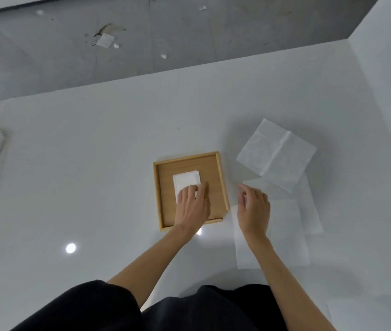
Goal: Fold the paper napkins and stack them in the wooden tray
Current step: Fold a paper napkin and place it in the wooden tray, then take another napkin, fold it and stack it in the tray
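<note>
Both forearms bare from above the elbow to the fingertips. Left hand (193,206) and right hand (254,211): no rings, watch, bracelets or gloves visible. Nails short, no polish discernible. Dark, near-black top (99,309) with short sleeves ending near the elbows; fabric matte and plain, no logos, seams or markings visible at the bottom of the view

1. My left hand (191,204) lay flat in the wooden tray (222,187), its fingertips (190,188) pressing on the folded napkin (186,179).
2. My right hand (254,210) hovered just right of the tray, fingers loosely curled, gripping nothing.
3. Beneath that hand lay a flat napkin (282,235); beyond it, another creased one (276,154).
4. All rested on the white table (94,163).
</note>
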`<state>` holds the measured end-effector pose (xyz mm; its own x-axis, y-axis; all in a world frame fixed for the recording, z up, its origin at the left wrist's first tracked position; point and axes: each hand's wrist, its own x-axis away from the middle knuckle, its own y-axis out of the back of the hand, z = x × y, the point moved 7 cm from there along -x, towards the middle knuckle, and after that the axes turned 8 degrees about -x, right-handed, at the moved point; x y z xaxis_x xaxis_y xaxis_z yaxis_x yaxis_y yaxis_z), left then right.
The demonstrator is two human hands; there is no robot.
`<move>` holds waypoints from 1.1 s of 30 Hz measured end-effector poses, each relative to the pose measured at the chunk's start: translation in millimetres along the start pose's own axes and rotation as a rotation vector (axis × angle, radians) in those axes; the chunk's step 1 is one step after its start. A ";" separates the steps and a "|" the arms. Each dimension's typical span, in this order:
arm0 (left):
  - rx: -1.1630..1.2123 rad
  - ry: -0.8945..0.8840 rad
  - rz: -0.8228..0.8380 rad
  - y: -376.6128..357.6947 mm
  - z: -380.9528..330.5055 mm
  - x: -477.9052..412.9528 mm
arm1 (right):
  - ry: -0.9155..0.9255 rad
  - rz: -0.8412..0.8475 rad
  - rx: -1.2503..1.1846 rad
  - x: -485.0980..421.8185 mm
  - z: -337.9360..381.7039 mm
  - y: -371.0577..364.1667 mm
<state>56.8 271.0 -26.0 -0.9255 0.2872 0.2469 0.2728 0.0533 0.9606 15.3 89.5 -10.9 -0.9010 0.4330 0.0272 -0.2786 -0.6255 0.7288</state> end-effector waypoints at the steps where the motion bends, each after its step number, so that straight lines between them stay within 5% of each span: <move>1: -0.050 -0.086 -0.007 -0.7 -24.3 3.1 | -0.103 -0.078 0.003 5.8 -29.8 22.0; 5: -0.092 -0.312 -0.004 -13.9 -106.8 -2.3 | -0.545 -0.207 0.023 25.7 -149.6 85.4; 9: -0.078 -0.277 0.179 -33.6 -167.4 -40.1 | -0.736 -0.151 0.004 23.8 -210.0 114.0; 16: -0.130 -0.217 0.326 -63.2 -205.2 -47.0 | -0.566 0.078 0.092 34.1 -200.8 92.9; 25: -0.151 -0.167 0.335 -61.8 -203.5 -54.2 | -0.597 0.161 0.083 29.1 -209.9 94.1; 28: -0.076 -0.245 0.334 -50.6 -207.5 -46.2 | -0.560 0.198 0.134 27.6 -208.9 94.8; 33: 0.244 -0.415 0.566 5.2 -203.8 -14.6 | -0.462 0.279 0.234 21.1 -192.2 104.2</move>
<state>18.2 72.2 1.4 -0.4635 0.6692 0.5808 0.7740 -0.0134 0.6331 -96.7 -91.2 -65.9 -0.6768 0.5433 0.4967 0.0766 -0.6191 0.7815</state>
